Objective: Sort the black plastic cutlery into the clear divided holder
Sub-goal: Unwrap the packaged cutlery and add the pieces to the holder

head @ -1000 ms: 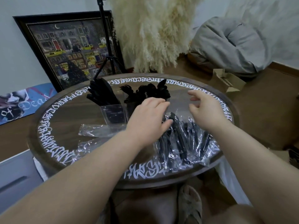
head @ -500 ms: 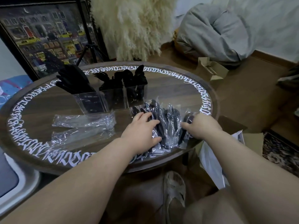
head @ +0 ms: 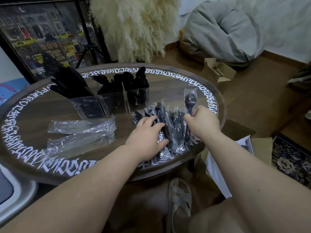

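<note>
While the wrapped cutlery pile (head: 168,130) is pressed by the flat-fingered left hand (head: 148,135), a wrapped spoon (head: 191,101) is pinched by the right hand (head: 202,121) for unwrapping, then its holder (head: 111,105) compartment.

Person, head-camera view. Two bare forearms enter from the lower left and lower right of the frame; no sleeves, watch or rings visible. Left hand (head: 148,132) and right hand (head: 202,121) bare. Worn beige strapped sandal (head: 180,197) on one foot, bottom centre.
</note>
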Motion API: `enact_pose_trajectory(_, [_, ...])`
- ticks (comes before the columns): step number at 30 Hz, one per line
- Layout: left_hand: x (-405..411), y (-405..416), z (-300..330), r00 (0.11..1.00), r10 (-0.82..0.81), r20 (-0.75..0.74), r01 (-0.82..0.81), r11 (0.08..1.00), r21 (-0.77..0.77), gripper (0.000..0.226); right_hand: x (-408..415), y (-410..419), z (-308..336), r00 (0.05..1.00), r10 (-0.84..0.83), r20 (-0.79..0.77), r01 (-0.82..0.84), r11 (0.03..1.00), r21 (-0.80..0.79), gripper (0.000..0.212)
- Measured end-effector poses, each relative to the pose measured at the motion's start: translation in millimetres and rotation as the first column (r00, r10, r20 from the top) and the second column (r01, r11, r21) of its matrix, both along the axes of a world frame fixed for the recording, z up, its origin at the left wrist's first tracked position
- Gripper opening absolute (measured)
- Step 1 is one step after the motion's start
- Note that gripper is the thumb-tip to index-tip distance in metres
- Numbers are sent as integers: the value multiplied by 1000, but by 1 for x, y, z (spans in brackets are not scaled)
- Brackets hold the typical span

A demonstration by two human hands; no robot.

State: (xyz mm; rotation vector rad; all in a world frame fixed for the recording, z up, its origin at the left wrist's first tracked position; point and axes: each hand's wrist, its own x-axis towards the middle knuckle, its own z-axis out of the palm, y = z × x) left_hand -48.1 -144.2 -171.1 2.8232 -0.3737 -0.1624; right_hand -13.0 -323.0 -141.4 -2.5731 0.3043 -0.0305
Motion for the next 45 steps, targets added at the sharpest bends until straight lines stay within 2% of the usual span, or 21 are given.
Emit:
enact_pose_trajectory(3, [-1, 5, 5, 994, 18, 105, -12, 998, -56, 56, -1, 7, 4, 993, 39, 107, -48, 996, 79, 17])
enact_pose_trajectory(7, [-5, 16, 20, 912, 83, 402, -11, 984, -179, 42, -10, 21, 12, 960, 262, 103, -269, 961, 60, 13])
enact_pose_trajectory(9, [-9, 26, 28, 860, 111, 497, -9, 979, -203, 41, -17, 30, 17, 905, 423, 48, -425, 904, 44, 14])
enact_pose_trajectory(11, [-15, 38, 35, 841, 85, 535, -12, 990, -138, 44, -26, 44, 22, 822, 569, 27, -569, 822, 28, 13])
enact_pose_trajectory(14, [-27, 57, 46, 920, 25, 390, -35, 999, 18, 40, -41, 67, 31, 734, 674, 87, -676, 737, -7, 13])
enact_pose_trajectory(17, [-40, 83, 57, 966, -3, 258, -21, 996, 87, 34, -52, 89, 37, 708, 691, 150, -694, 719, -36, 16])
enact_pose_trajectory(21, [-59, 114, 74, 976, 9, 219, -21, 999, 50, 30, -58, 112, 46, 705, 690, 163, -695, 718, -35, 26])
enact_pose_trajectory(23, [-66, 125, 80, 966, 43, 254, -58, 997, 52, 23, -58, 121, 53, 714, 690, 124, -693, 721, -18, 28])
enact_pose_trajectory(27, [-79, 147, 78, 931, 172, 322, -174, 985, -23, 13, -56, 135, 61, 729, 683, 37, -682, 730, -49, 14])
enact_pose_trajectory(30, [-85, 161, 66, 920, 247, 304, -237, 969, -73, 12, -59, 143, 56, 758, 650, 63, -645, 760, -81, 12])
enact_pose_trajectory(38, [-79, 167, 46, 956, 282, 77, -272, 955, -122, 26, -63, 157, 35, 757, 634, 158, -648, 760, 54, 12])
enact_pose_trajectory(45, [-69, 179, 38, 950, 305, -68, -312, 924, -220, 39, -57, 171, 22, 732, 629, 263, -660, 750, 41, 11])
